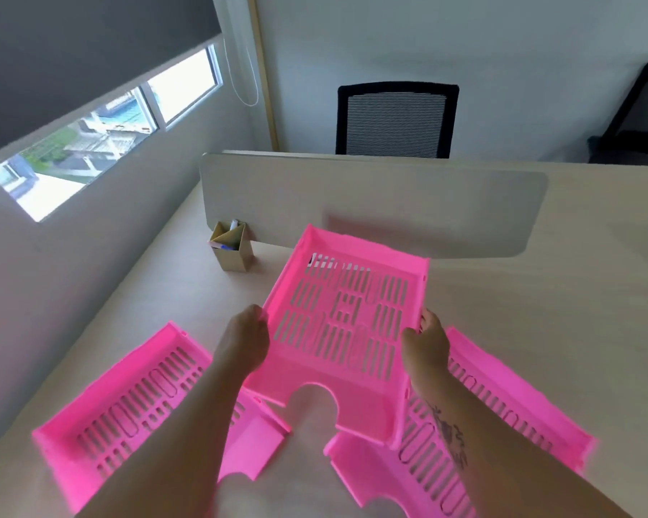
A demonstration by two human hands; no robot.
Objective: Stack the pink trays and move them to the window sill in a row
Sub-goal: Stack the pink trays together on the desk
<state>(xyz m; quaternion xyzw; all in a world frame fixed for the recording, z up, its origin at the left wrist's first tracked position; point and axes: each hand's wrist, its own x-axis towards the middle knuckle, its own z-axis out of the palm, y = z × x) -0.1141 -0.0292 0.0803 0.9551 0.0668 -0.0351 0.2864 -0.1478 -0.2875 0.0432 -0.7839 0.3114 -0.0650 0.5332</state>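
Note:
I hold a slotted pink tray [347, 323] in the air above the desk, tilted, its cut-out front edge toward me. My left hand [244, 340] grips its left side wall and my right hand [425, 343] grips its right side wall. A second pink tray [128, 409] lies flat on the desk at the lower left, partly under my left forearm. A third pink tray [502, 424] lies at the lower right, partly hidden by the held tray and my right forearm. The window sill [102, 188] runs along the left wall below the window.
A pale wooden desk [520, 312] carries a low divider panel [371, 203] across its back. A small cardboard pen holder [231, 248] stands at the divider's left end. A black mesh chair [395, 119] stands behind the divider, another dark chair [640, 114] at far right.

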